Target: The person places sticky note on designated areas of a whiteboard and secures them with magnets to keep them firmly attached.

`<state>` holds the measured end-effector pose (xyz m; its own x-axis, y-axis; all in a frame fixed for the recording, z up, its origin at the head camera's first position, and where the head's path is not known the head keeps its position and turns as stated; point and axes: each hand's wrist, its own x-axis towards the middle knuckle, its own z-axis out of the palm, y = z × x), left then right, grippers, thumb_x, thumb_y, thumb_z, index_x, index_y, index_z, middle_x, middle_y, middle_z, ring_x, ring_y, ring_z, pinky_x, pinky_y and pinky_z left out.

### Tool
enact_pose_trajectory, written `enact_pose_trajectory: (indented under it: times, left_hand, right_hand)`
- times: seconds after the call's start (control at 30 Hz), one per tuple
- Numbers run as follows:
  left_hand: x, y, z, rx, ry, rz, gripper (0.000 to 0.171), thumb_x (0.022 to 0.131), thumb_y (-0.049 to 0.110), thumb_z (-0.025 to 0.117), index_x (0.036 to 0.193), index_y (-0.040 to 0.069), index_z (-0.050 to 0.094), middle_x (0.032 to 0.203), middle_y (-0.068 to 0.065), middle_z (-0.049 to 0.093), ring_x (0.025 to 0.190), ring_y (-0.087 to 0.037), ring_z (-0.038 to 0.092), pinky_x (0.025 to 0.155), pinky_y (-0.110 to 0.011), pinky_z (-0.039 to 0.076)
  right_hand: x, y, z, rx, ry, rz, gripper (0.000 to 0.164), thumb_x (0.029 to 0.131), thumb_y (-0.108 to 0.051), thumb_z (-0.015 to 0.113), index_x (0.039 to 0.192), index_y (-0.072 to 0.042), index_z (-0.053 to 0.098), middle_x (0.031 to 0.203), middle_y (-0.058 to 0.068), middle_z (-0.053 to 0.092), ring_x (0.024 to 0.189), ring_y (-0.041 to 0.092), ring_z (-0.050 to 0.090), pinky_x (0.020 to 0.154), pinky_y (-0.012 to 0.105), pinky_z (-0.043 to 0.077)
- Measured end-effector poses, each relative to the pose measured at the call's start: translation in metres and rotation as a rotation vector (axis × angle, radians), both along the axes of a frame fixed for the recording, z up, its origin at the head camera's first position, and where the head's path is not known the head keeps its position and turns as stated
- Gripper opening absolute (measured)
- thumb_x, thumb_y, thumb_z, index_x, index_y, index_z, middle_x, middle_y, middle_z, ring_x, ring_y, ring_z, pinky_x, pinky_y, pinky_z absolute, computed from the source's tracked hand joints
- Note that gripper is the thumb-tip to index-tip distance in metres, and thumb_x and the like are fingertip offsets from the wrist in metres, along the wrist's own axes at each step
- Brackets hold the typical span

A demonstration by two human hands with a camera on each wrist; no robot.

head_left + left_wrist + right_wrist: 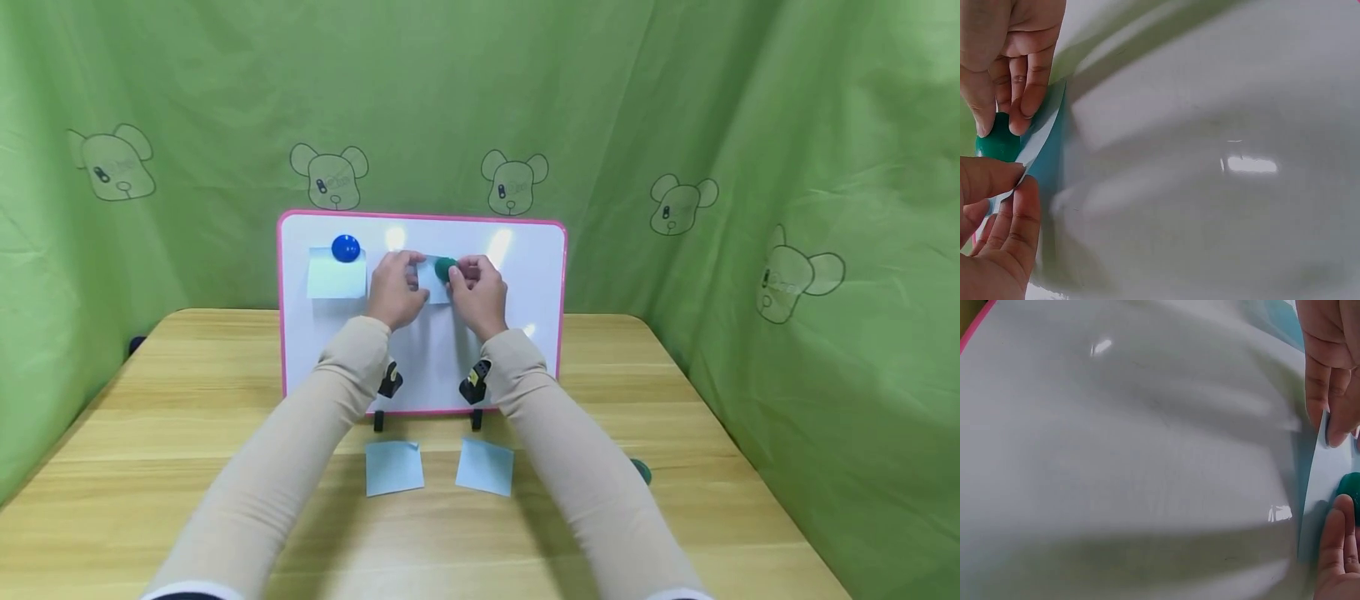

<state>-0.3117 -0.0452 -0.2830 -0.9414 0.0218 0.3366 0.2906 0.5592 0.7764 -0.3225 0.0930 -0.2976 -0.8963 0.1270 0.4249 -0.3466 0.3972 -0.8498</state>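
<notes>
Two bare hands work near the top edge of a glossy whiteboard (525, 292), which stands on small black feet (378, 421) toward the far edge of the wooden tabletop (210, 400). The left hand (396, 287) has thumb and fingers drawn together, pinching the left side of a pale blue note (433, 293). The right hand (480, 293) has its thumb and fingertips closed around a round green magnet (443, 268), which lies over the upper right part of that note. In the wrist views the note's lower edge stands slightly off the whiteboard, and its blue reflection shows on the surface.

Near the whiteboard's upper left corner, a blue magnet (346, 248) overlaps the top of a second note (336, 281). Two more blue notes, one on the left (393, 471) and one on the right (485, 468), lie apart on the tabletop, in front of the whiteboard's bottom edge. Toward the tabletop's right edge, another green piece (642, 471) is partly hidden by the right sleeve (585, 458). A pink frame (564, 283) borders the whiteboard. Behind the tabletop's far edge and along its right edge hangs a green curtain (450, 83) printed with animal heads (336, 182).
</notes>
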Motion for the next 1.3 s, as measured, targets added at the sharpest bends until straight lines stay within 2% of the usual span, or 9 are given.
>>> enact_pose_trajectory:
  times: [0.17, 0.2, 0.33, 0.4, 0.43, 1.3]
  left_hand:
    - [-0.001, 0.001, 0.002, -0.002, -0.006, 0.006, 0.050, 0.084, -0.003, 0.068, 0.131, 0.006, 0.055, 0.128, -0.012, 0.049, 0.105, -0.024, 0.056, 0.085, -0.032, 0.053]
    - [-0.001, 0.001, 0.003, -0.002, -0.006, 0.008, 0.049, 0.084, -0.003, 0.068, 0.131, 0.007, 0.055, 0.128, -0.012, 0.049, 0.105, -0.023, 0.056, 0.084, -0.032, 0.053]
    - [0.000, 0.003, 0.004, 0.006, -0.007, 0.012, 0.049, 0.085, -0.004, 0.067, 0.131, 0.007, 0.055, 0.126, -0.011, 0.049, 0.103, -0.023, 0.055, 0.082, -0.032, 0.053]
    - [0.000, 0.003, 0.005, 0.007, -0.008, 0.011, 0.049, 0.085, -0.004, 0.067, 0.131, 0.007, 0.055, 0.126, -0.010, 0.049, 0.103, -0.022, 0.054, 0.082, -0.032, 0.053]
    - [-0.001, 0.003, 0.005, 0.007, -0.010, 0.010, 0.049, 0.085, -0.004, 0.067, 0.131, 0.007, 0.055, 0.126, -0.010, 0.049, 0.103, -0.022, 0.054, 0.082, -0.032, 0.053]
    - [-0.003, 0.004, 0.004, -0.005, -0.022, 0.025, 0.050, 0.085, -0.005, 0.065, 0.132, 0.009, 0.054, 0.127, -0.009, 0.048, 0.100, -0.022, 0.053, 0.082, -0.033, 0.052]
  right_hand:
    - [-0.002, -0.002, 0.002, 0.021, 0.033, -0.028, 0.019, 0.097, -0.017, 0.058, 0.112, -0.004, 0.059, 0.103, 0.012, 0.066, 0.088, 0.018, 0.065, 0.079, 0.028, 0.054]
    - [-0.010, -0.002, -0.002, 0.019, 0.039, -0.035, 0.019, 0.097, -0.017, 0.058, 0.111, -0.004, 0.059, 0.103, 0.011, 0.066, 0.087, 0.018, 0.065, 0.078, 0.028, 0.055]
    - [-0.011, -0.003, 0.002, 0.028, 0.060, -0.061, 0.018, 0.098, -0.017, 0.057, 0.111, -0.004, 0.060, 0.102, 0.011, 0.066, 0.087, 0.018, 0.065, 0.077, 0.029, 0.055]
    - [-0.012, -0.004, 0.004, 0.027, 0.059, -0.065, 0.019, 0.098, -0.016, 0.057, 0.111, -0.004, 0.060, 0.102, 0.011, 0.066, 0.087, 0.018, 0.065, 0.078, 0.029, 0.055]
    - [-0.005, -0.004, 0.009, 0.035, 0.057, -0.070, 0.019, 0.098, -0.016, 0.057, 0.112, -0.003, 0.060, 0.102, 0.011, 0.066, 0.088, 0.019, 0.065, 0.078, 0.029, 0.054]
    - [-0.018, -0.006, 0.025, 0.093, 0.035, -0.154, 0.020, 0.093, -0.015, 0.064, 0.110, -0.004, 0.064, 0.099, 0.011, 0.067, 0.089, 0.021, 0.064, 0.080, 0.028, 0.052]
